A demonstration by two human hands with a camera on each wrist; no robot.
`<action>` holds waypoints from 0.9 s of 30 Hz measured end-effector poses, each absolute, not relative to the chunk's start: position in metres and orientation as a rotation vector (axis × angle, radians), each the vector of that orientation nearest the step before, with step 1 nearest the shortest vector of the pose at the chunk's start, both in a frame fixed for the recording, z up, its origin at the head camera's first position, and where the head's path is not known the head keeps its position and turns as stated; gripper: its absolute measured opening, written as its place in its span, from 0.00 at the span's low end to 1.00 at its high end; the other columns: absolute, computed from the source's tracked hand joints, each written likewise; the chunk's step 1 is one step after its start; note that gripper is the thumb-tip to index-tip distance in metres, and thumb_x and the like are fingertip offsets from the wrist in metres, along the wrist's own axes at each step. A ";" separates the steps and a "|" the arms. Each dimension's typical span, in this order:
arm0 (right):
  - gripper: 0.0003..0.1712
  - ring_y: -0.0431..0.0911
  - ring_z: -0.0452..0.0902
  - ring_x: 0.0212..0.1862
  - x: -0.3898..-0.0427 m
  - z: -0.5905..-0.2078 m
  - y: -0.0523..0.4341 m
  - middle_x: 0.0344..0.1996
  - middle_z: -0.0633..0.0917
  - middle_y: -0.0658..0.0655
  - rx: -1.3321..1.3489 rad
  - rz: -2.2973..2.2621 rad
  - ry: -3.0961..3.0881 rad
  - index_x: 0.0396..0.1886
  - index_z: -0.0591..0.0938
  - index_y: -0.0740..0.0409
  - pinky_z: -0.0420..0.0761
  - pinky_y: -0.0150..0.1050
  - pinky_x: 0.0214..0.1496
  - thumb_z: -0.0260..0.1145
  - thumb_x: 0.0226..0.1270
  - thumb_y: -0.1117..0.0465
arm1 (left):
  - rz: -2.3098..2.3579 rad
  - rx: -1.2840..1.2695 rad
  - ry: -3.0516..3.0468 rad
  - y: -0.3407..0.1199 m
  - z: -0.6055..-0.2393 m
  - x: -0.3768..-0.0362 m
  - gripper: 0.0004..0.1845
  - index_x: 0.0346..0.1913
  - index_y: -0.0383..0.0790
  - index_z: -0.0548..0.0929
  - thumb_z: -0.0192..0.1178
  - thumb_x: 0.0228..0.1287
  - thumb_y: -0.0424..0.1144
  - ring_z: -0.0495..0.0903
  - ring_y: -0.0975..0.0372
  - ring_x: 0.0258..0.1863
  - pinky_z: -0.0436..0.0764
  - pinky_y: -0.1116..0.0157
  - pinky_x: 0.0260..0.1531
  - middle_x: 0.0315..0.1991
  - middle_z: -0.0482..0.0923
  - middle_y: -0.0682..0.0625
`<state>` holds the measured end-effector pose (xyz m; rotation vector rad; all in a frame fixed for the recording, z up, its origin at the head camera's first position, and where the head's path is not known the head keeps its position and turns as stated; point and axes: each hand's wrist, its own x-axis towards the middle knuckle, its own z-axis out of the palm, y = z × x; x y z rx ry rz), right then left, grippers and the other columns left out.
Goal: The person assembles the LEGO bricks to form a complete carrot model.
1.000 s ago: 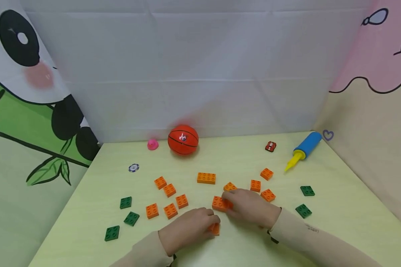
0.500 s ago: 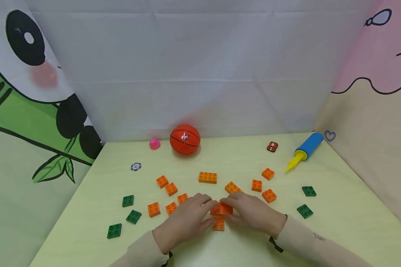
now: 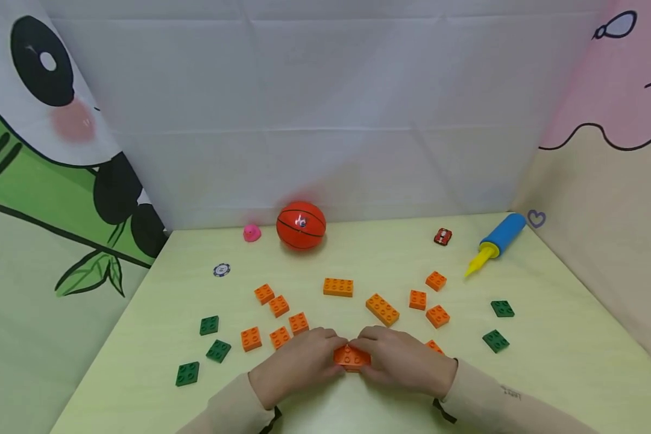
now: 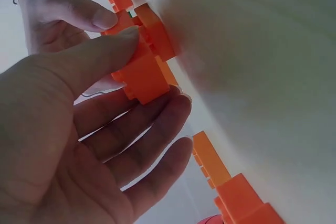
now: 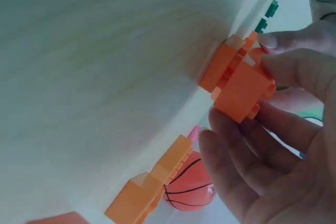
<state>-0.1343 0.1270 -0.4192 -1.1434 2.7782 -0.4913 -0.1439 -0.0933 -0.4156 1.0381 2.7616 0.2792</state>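
Observation:
Both hands meet near the front middle of the table over an orange building brick (image 3: 351, 357). My left hand (image 3: 302, 363) pinches one end of this upper brick (image 4: 147, 77) between thumb and fingertips. The other end is pinched by my right hand (image 3: 404, 360), its thumb on the near side and its fingers behind. Beneath, a second orange brick (image 5: 216, 68) sits between the upper one and the table, lying crosswise and overlapped by it. Studs show on top of the upper brick; the hands cover both its ends in the head view.
Several small orange bricks (image 3: 251, 339) lie left of the hands, others (image 3: 437, 316) right. Two longer orange bricks (image 3: 338, 287) (image 3: 382, 309) lie behind. Green bricks (image 3: 187, 374) flank both sides. Farther back are a toy basketball (image 3: 301, 225), pink toy (image 3: 252, 232), chip (image 3: 222, 269), toy car (image 3: 442, 236) and blue-yellow pump (image 3: 496, 242).
The right hand has drawn the upper orange brick toward the person, over the second one. The left hand has let go of that lower brick and now grips the upper one too.

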 end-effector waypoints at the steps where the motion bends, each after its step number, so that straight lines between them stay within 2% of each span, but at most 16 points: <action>1: 0.20 0.37 0.77 0.47 -0.135 -0.420 0.127 0.47 0.82 0.45 -1.132 -0.508 2.768 0.57 0.82 0.53 0.81 0.34 0.50 0.67 0.69 0.52 | 0.289 1.032 2.754 -0.093 -0.416 -0.144 0.21 0.55 0.47 0.85 0.69 0.62 0.50 0.81 0.65 0.43 0.82 0.64 0.48 0.45 0.84 0.56; 6: 0.13 0.33 0.75 0.37 -0.139 -0.421 0.124 0.38 0.81 0.39 -1.069 -0.637 2.677 0.49 0.79 0.48 0.78 0.31 0.42 0.68 0.68 0.53 | 0.379 1.034 2.727 -0.093 -0.418 -0.145 0.18 0.52 0.47 0.86 0.70 0.62 0.49 0.79 0.68 0.40 0.81 0.67 0.46 0.41 0.83 0.58; 10: 0.12 0.34 0.69 0.30 -0.139 -0.421 0.124 0.30 0.76 0.38 -1.026 -0.654 2.651 0.43 0.75 0.45 0.71 0.29 0.34 0.70 0.66 0.54 | 0.408 1.049 2.713 -0.092 -0.419 -0.144 0.17 0.51 0.47 0.86 0.70 0.61 0.49 0.79 0.69 0.39 0.81 0.68 0.46 0.41 0.83 0.59; 17: 0.15 0.35 0.68 0.28 -0.136 -0.420 0.124 0.27 0.74 0.41 -0.971 -0.696 2.684 0.39 0.74 0.46 0.70 0.30 0.31 0.73 0.62 0.55 | 0.508 1.039 2.666 -0.090 -0.420 -0.147 0.13 0.48 0.47 0.86 0.70 0.63 0.45 0.76 0.71 0.33 0.80 0.70 0.42 0.37 0.81 0.62; 21: 0.15 0.36 0.68 0.27 -0.138 -0.422 0.124 0.26 0.74 0.42 -0.903 -0.724 2.700 0.38 0.74 0.47 0.70 0.31 0.30 0.73 0.61 0.55 | 0.583 1.010 2.637 -0.090 -0.423 -0.152 0.13 0.48 0.46 0.85 0.69 0.63 0.44 0.75 0.70 0.33 0.79 0.70 0.41 0.36 0.79 0.63; 27: 0.13 0.35 0.71 0.33 -0.146 -0.424 0.126 0.31 0.78 0.40 -0.894 -0.697 2.711 0.41 0.80 0.49 0.73 0.31 0.36 0.73 0.62 0.52 | 0.541 0.913 2.632 -0.088 -0.424 -0.156 0.13 0.47 0.47 0.84 0.67 0.63 0.49 0.72 0.67 0.31 0.75 0.70 0.36 0.32 0.74 0.62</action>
